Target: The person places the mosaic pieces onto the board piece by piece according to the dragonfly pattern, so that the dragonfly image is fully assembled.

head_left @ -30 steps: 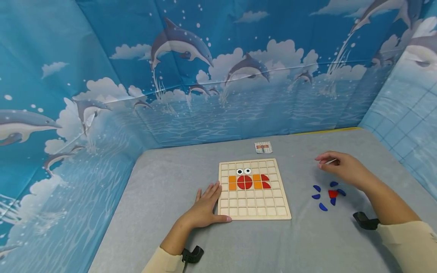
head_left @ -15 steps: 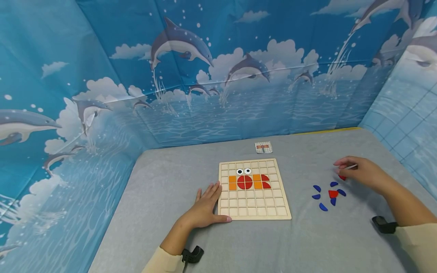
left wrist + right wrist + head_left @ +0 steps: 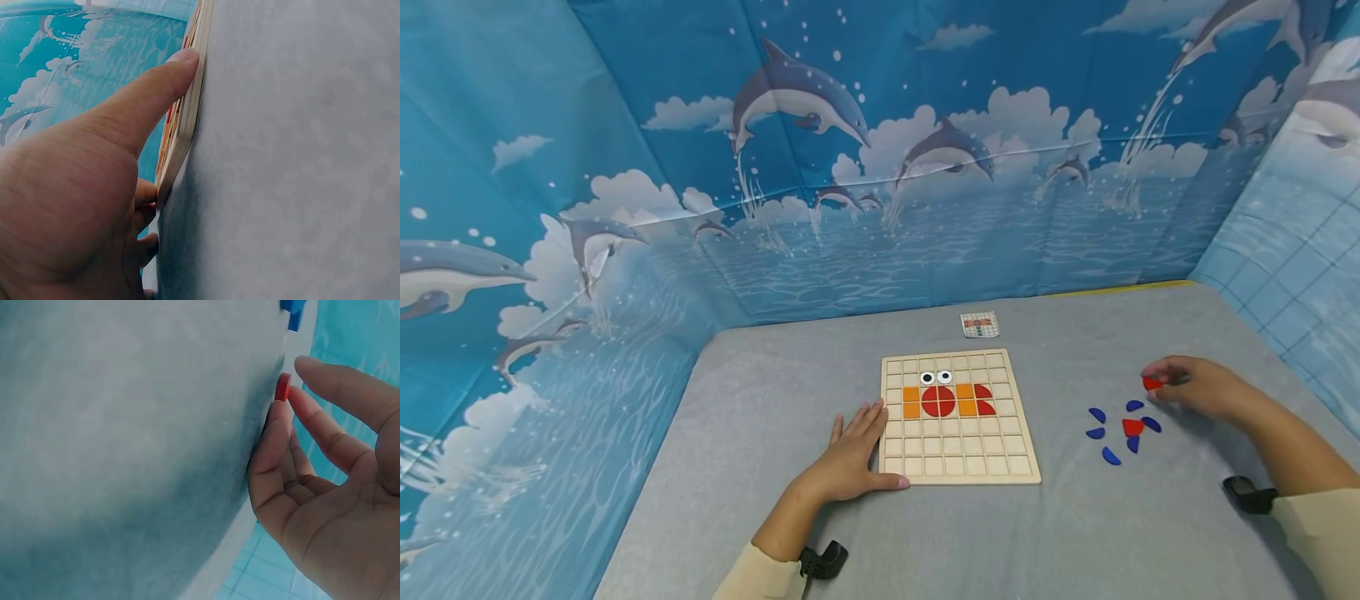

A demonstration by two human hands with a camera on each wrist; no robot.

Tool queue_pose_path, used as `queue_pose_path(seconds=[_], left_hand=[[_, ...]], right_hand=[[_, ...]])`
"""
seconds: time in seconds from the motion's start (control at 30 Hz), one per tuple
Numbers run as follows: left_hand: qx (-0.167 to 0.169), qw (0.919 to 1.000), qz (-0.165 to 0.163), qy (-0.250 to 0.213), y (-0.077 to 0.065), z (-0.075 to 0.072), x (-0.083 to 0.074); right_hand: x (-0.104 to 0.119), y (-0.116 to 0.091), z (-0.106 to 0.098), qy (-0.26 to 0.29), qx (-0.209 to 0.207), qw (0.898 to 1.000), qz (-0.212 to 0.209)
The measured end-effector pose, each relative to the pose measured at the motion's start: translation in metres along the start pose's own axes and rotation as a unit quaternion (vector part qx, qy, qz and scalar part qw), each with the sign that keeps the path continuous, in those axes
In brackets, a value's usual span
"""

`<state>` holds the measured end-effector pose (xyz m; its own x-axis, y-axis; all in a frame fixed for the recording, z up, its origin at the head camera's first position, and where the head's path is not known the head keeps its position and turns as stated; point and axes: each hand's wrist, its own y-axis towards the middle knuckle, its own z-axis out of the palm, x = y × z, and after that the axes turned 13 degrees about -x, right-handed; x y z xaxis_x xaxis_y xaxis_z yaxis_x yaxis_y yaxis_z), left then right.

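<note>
My left hand (image 3: 850,457) lies along the left side of a wooden grid board (image 3: 955,450), fingers outstretched. In the left wrist view its thumb rests on the board's edge (image 3: 187,119). On the board, orange squares (image 3: 912,402), a red circle of quarter pieces (image 3: 937,401) and two eye pieces (image 3: 936,377) form a picture. To the right, my right hand (image 3: 1202,387) holds a small red piece (image 3: 1152,383) at its curled fingertips, low over the cloth. The right wrist view shows that red piece (image 3: 284,387) at the index and middle fingertips, the thumb apart.
Several blue half-round pieces (image 3: 1111,455) lie loose near the right hand, around another red piece (image 3: 1132,427). A small pattern card (image 3: 980,324) lies behind the board. Grey cloth (image 3: 760,392) covers the table, and a dolphin-print curtain (image 3: 850,250) stands behind it.
My right hand has moved to the right, then slightly nearer and lower, beyond the loose pieces. The red piece at its fingertips has turned, showing more of its red face. The left hand stays put.
</note>
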<state>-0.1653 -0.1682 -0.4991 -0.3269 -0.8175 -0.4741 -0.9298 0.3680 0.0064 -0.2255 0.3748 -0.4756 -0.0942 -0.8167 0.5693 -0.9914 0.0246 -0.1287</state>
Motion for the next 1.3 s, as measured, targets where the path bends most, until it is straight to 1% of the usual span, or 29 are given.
queue_pose_path(seconds=[0.23, 0.43, 0.67, 0.77, 0.9, 1.13, 1.23, 1.3], left_hand=[[0.001, 1.0000, 0.000, -0.004, 0.000, -0.001, 0.000], [0.002, 1.0000, -0.001, -0.003, -0.001, -0.001, -0.001], [0.001, 1.0000, -0.002, -0.005, -0.001, -0.002, -0.002], [0.000, 1.0000, -0.002, -0.004, -0.001, -0.002, -0.002], [0.000, 1.0000, -0.001, -0.003, -0.001, -0.002, -0.002], [0.001, 1.0000, 0.000, -0.001, -0.001, -0.002, -0.001], [0.002, 1.0000, -0.001, -0.002, -0.001, -0.001, -0.001], [0.002, 1.0000, -0.001, -0.003, -0.001, -0.001, -0.001]], right_hand=[[-0.001, 0.003, 0.005, -0.012, -0.007, 1.000, -0.002], [0.002, 0.002, 0.005, -0.024, -0.019, 1.000, -0.005], [0.005, -0.001, 0.005, -0.044, -0.028, 0.999, 0.005], [0.007, -0.002, 0.005, -0.035, -0.030, 0.999, 0.014], [0.009, -0.003, 0.005, -0.009, -0.032, 0.999, 0.017], [0.025, -0.007, 0.006, 0.003, -0.041, 0.999, -0.013], [0.035, -0.008, 0.009, 0.014, -0.035, 0.999, -0.027], [0.041, -0.008, 0.011, 0.026, -0.023, 0.999, -0.035]])
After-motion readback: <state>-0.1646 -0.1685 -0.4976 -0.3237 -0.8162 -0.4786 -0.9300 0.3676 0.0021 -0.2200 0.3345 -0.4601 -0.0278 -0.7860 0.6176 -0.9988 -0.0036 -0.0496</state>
